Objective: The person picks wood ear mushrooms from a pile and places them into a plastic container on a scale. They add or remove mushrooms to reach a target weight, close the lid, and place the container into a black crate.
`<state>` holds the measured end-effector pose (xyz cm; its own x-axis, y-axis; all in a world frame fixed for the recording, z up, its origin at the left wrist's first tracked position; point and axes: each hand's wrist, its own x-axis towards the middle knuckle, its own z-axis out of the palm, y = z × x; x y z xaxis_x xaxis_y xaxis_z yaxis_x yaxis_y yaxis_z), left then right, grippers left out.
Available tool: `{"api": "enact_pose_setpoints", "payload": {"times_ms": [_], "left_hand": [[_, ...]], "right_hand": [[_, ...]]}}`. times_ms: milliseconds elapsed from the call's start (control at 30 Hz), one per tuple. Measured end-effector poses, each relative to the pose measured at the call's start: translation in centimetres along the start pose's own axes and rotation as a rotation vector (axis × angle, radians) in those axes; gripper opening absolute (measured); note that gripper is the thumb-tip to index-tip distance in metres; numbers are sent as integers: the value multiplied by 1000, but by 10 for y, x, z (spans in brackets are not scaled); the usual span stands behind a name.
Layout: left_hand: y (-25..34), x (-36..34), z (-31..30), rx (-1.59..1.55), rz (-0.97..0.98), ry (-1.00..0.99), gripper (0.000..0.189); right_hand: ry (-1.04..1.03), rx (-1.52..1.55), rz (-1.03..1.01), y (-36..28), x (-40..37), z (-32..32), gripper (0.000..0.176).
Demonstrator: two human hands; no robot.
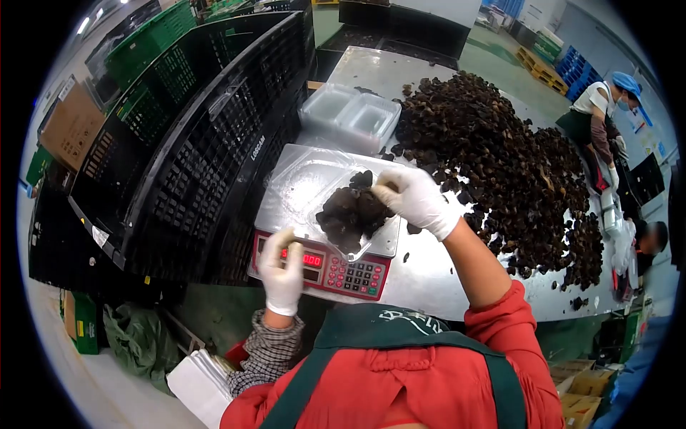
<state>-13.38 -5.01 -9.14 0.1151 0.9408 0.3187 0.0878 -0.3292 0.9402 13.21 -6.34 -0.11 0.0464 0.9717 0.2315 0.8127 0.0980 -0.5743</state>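
Note:
A red and silver digital scale (319,279) with a lit red display stands on the metal table. On its pan lies a clear plastic tray (296,207) with a clump of dark wood ear mushrooms (344,223) at its right side. My right hand (425,204), in a white glove, is over the tray's right edge, its fingertips pinched on a wood ear mushroom at the clump. In front of the scale's display is my left hand (282,275), also gloved, thumb and fingers apart and nothing between them.
A large heap of wood ear mushrooms (493,150) covers the table's right side. Clear trays are stacked (350,118) behind the scale. Tall black crates (207,157) wall off the left. A co-worker (600,107) in a blue cap bends at the far right.

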Motion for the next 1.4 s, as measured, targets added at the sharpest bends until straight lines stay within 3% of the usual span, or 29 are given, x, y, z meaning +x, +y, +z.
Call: {"api": "enact_pose_setpoints", "payload": {"times_ms": [67,200,233,333,433,467,500,533,633,700,733,767,800,867,900,1067,1133,1167,1200,1333,1400], "left_hand": [[-2,13,-14,-354,-305,81,27],[-21,39,-36,-993,-652,38,54],[-19,45,-33,-1025,-684,18,68],[-21,69,-19,-1121,-845,-7,69],[-32,99,-1,-1060,-832,44,87],[-31,106,4,-1046,-834,69,91],[-29,107,9,-1019,-687,-24,100],[-26,108,15,-927,-621,57,93],[-8,88,24,-354,219,-290,84],[29,67,23,169,605,-635,59],[31,50,29,317,645,-794,42],[26,24,37,443,712,-718,35],[19,7,42,472,736,-617,35],[6,-2,40,479,748,-510,39],[-1,-6,39,498,690,-427,38],[3,-20,42,520,368,-35,51],[-7,-19,33,157,-160,-66,51],[-26,-14,27,39,-225,-84,44],[-14,-5,19,-163,-495,-235,29],[-17,9,8,-421,-741,-324,9],[-15,12,5,-396,-709,-382,10]], "right_hand": [[46,135,123,4,-6,-17,15],[28,194,290,25,-18,-19,15],[14,187,271,26,-22,-16,15],[-149,-88,-81,20,-24,5,16],[-236,-352,-96,12,-22,35,21],[-221,-261,-81,12,-22,31,22],[-208,-170,-70,11,-24,24,23],[-196,-80,-59,12,-25,18,24],[-57,202,146,36,-33,-11,26],[47,368,286,53,-35,-21,30],[110,428,290,58,-34,-22,32],[72,462,257,65,-34,-17,40],[-18,477,409,64,-34,-11,44],[-124,469,372,87,-41,20,43],[-170,664,484,73,-45,19,37],[-176,756,571,76,-48,29,21],[-220,813,617,74,-49,28,20],[-247,846,643,73,-50,29,20],[-277,881,660,72,-49,29,20],[-204,831,580,78,-55,51,20],[-215,878,623,72,-57,51,8]]}}
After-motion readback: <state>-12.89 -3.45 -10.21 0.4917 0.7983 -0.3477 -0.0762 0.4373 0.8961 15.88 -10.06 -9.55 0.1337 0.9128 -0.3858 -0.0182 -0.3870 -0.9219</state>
